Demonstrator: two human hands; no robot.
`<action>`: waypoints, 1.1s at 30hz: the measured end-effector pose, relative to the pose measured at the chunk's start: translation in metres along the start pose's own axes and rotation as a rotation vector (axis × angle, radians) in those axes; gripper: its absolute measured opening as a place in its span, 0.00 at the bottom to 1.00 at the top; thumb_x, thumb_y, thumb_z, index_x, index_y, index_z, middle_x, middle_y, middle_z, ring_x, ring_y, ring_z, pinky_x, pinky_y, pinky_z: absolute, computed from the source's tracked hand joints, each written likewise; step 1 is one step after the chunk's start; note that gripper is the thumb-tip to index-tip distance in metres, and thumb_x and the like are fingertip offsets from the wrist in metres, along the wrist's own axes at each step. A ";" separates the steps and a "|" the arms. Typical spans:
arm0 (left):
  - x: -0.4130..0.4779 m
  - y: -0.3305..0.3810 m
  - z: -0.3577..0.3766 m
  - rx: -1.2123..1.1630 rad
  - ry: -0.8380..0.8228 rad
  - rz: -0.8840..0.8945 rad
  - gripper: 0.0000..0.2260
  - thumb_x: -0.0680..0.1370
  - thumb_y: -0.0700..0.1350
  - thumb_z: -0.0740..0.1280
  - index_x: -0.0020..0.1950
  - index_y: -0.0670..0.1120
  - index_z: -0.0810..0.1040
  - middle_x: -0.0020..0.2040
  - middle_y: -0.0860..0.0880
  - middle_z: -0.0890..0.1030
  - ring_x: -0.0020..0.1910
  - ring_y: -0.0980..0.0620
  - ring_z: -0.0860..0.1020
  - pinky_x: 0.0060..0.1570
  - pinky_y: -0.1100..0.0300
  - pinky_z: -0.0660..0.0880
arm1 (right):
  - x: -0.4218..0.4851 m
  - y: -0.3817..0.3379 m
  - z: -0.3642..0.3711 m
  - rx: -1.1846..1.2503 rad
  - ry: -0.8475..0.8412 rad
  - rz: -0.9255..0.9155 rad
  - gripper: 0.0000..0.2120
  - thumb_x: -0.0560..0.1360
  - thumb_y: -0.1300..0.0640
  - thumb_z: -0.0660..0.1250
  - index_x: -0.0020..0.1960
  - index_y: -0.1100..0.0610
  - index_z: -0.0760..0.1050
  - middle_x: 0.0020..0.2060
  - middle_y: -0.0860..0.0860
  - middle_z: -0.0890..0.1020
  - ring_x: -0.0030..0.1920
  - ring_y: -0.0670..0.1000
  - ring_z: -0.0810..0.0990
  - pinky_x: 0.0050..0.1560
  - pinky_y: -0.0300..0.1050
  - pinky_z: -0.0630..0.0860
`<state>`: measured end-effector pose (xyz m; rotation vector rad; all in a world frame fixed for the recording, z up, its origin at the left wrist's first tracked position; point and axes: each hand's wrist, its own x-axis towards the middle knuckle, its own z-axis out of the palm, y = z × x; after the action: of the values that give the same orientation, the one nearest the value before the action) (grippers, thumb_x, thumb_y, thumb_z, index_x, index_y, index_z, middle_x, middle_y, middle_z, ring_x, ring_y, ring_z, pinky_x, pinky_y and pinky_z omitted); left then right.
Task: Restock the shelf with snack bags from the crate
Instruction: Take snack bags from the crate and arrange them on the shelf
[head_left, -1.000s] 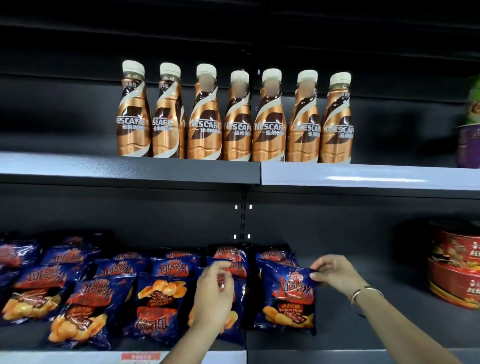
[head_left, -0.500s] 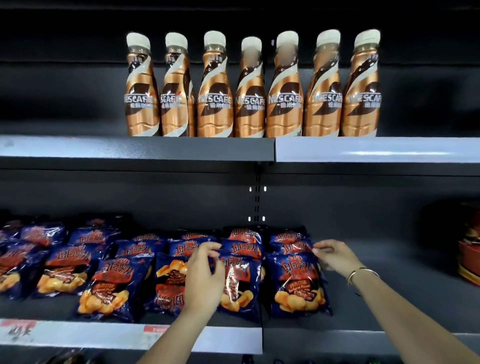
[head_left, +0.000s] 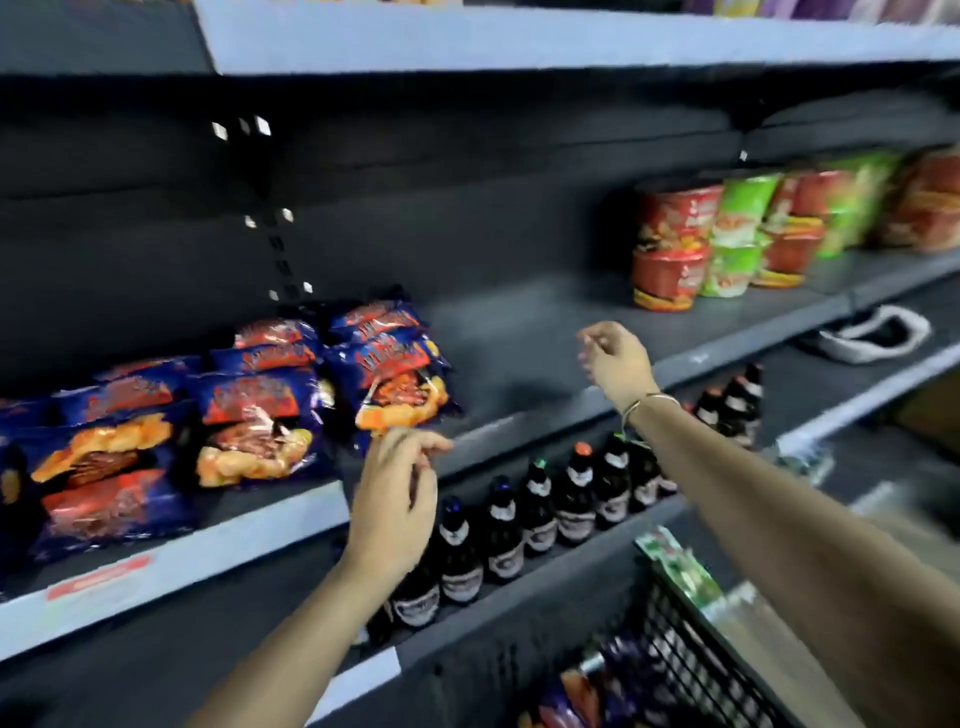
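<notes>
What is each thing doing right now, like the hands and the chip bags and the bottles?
Left hand: empty, fingers loosely curled, in front of the shelf edge.
Right hand: empty, raised over the bare part of the shelf.
Chip bags: sealed, lying in overlapping rows on the shelf.
Bottles: capped, upright in a row, one shelf down.
Noodle cups: lidded, stacked in twos.
Crate: blurred, some bags inside.

Dark-blue snack bags with orange-red print — red and green noodle cups.
</notes>
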<state>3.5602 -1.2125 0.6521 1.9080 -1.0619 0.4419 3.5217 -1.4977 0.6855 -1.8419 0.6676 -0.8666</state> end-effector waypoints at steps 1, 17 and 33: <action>-0.011 0.001 0.015 -0.010 -0.090 0.040 0.13 0.74 0.42 0.53 0.48 0.47 0.77 0.46 0.54 0.74 0.48 0.57 0.71 0.52 0.67 0.66 | -0.011 0.015 -0.013 -0.038 0.024 0.017 0.07 0.77 0.65 0.60 0.48 0.56 0.74 0.38 0.51 0.77 0.37 0.47 0.74 0.46 0.46 0.73; -0.157 -0.091 0.196 -0.007 -0.726 -0.231 0.11 0.76 0.35 0.59 0.53 0.45 0.78 0.53 0.46 0.77 0.53 0.47 0.76 0.52 0.56 0.72 | -0.208 0.284 -0.066 -0.402 -0.054 0.691 0.11 0.71 0.61 0.60 0.33 0.50 0.71 0.37 0.56 0.76 0.37 0.53 0.74 0.36 0.44 0.69; -0.270 -0.147 0.360 0.054 -1.014 -0.470 0.11 0.75 0.36 0.61 0.53 0.45 0.78 0.54 0.46 0.78 0.51 0.46 0.77 0.53 0.53 0.74 | -0.221 0.449 -0.040 -1.250 -0.721 0.638 0.21 0.72 0.53 0.70 0.62 0.58 0.73 0.61 0.59 0.73 0.63 0.60 0.71 0.59 0.50 0.72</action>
<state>3.4883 -1.3408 0.2018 2.3737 -1.1221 -0.8607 3.3254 -1.5281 0.2250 -2.4706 1.3379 0.8431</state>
